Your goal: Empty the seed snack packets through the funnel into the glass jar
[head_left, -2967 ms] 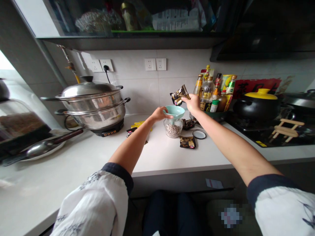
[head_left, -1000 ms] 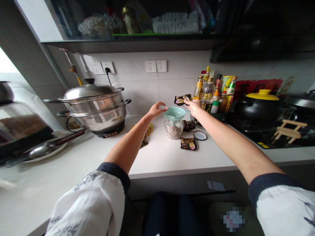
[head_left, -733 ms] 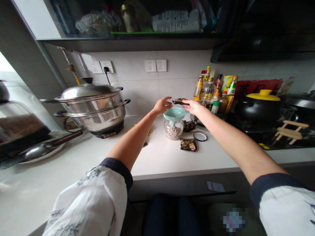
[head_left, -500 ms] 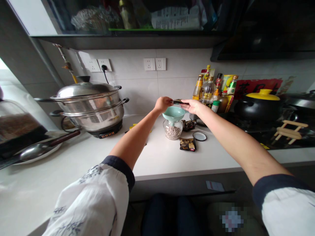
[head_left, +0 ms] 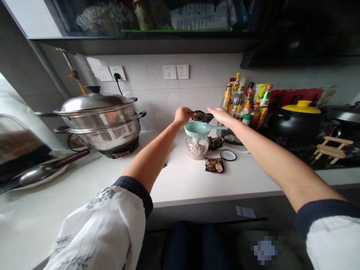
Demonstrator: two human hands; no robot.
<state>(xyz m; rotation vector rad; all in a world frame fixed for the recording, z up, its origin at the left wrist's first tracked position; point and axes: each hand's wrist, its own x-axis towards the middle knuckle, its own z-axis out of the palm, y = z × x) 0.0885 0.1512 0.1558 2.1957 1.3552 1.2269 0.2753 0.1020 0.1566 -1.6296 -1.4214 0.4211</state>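
Observation:
My left hand [head_left: 184, 115] is closed on the left end of a small dark foil packet [head_left: 203, 116]. At the packet's right end is my right hand [head_left: 221, 115], fingers on that edge, its grip partly hidden. The packet hangs just above a mint-green funnel [head_left: 197, 129], whose handle points right. The funnel sits in the mouth of a clear glass jar [head_left: 197, 150] that holds pale, speckled bits. Right of the jar a black and gold packet [head_left: 214, 165] lies flat, with another dark packet [head_left: 216, 143] behind it and a round lid [head_left: 228, 155] beside it.
A steel steamer [head_left: 101, 120] stands on an electric base at the left, near a pan with a dark handle [head_left: 70, 157]. Bottles [head_left: 237, 101] crowd the back right, beside a black pot with a yellow lid [head_left: 300, 107]. A cabinet [head_left: 157, 47] overhangs the counter [head_left: 180, 187].
The packet has turned so more of its dark face shows above the funnel. My right hand has shifted slightly and the funnel's handle is now more visible. The view has moved a little.

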